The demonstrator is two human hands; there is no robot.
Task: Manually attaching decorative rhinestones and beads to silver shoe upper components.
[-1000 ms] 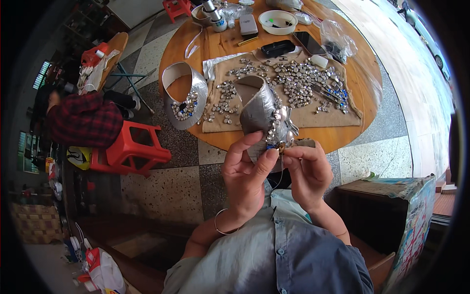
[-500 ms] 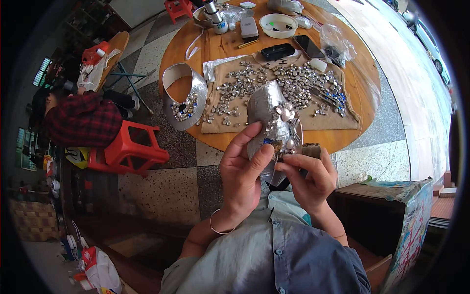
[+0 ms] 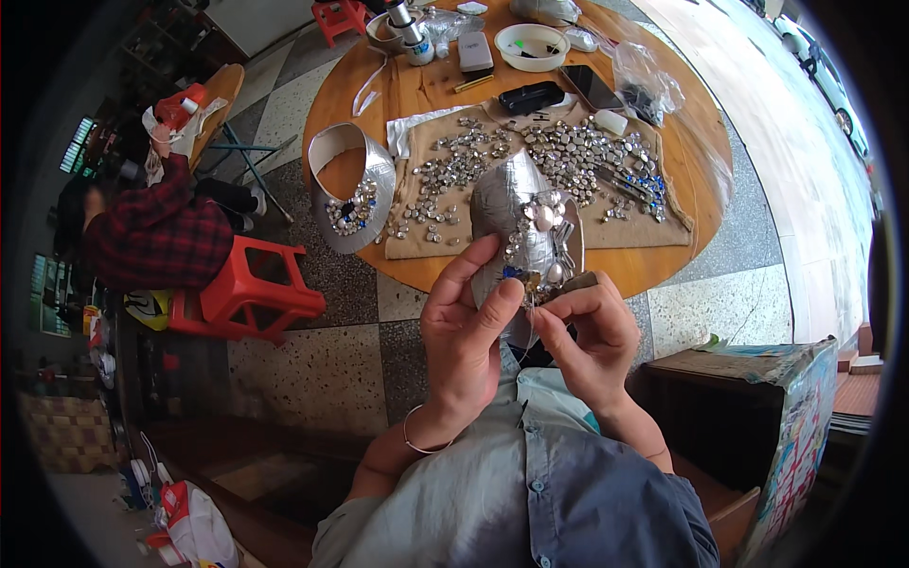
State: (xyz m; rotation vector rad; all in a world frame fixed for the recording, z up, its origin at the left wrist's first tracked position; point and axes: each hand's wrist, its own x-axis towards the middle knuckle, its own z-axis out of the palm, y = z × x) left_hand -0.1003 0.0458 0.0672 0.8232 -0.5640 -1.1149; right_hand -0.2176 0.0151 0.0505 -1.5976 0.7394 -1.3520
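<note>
A curved silver foil-covered piece (image 3: pixel 497 194), set with clear stones, pearly beads and a little blue, is tilted up in front of me. My left hand (image 3: pixel 464 331) holds its lower left edge between thumb and fingers. At its lower edge, my right hand (image 3: pixel 592 331) pinches thumb and forefinger together. A thin pale thread (image 3: pixel 528 346) hangs from those fingertips; whether a needle is there I cannot tell. A brownish band-like thing (image 3: pixel 579 281) shows by the right fingers, partly hidden. On the table's left lies a similar silver collar-shaped piece (image 3: pixel 379 175) with a stone cluster.
Loose clear stones (image 3: pixel 578 156) cover a tan cloth (image 3: pixel 445 244) on the round wooden table (image 3: pixel 417 275). Tweezers (image 3: pixel 625 185), a phone (image 3: pixel 592 88), a black case (image 3: pixel 530 97) and a white bowl (image 3: pixel 532 47) lie beyond. A person (image 3: pixel 161 222) sits left near a red stool (image 3: pixel 256 293).
My right fingertips have shifted slightly left and down, closing together, and the thin thread now shows below them. The silver piece has moved slightly left. The seated person's arm has risen.
</note>
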